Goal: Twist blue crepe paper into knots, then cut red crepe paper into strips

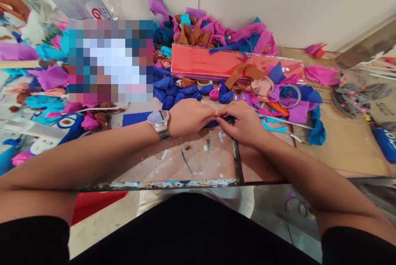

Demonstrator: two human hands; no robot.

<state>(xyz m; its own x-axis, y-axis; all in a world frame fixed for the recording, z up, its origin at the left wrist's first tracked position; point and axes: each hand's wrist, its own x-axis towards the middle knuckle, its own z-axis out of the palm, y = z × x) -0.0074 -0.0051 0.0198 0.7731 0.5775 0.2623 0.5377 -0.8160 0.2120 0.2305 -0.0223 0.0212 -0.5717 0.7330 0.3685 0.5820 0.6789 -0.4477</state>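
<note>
1. The person's left hand [194, 117] is closed in a fingertip pinch, palm down, its tips meeting those of the other hand above the worktable [154, 160].
2. The right hand [246, 120] is also closed at the thumb and finger. Both hands seem to grip a small part of the dark blue material [213, 124], which shows just under the fingertips and inside the curl of the right hand. Most of it is hidden, so its shape cannot be told.
3. The piece in hand therefore looks unfinished: it is being worked on and has not been set down.
4. Beside the left wrist, which wears a watch [159, 123], lies a flat blue sheet [135, 119]. Whether it joins the material in the fingers cannot be told; its visible part looks unworked.
5. Just behind the hands sits a cluster of gathered blue bundles [177, 92], with a small pink bundle [215, 91] near its right end. These appear to be shaped pieces, so part of the work is probably done.
6. Farther back, a red pack [201, 63] in clear wrap lies flat, apparently unused.
7. Beyond it, a colourful heap [198, 30] rests against the wall. Finished pieces and loose stock cannot be separated there, so the amount left is unclear.
</note>
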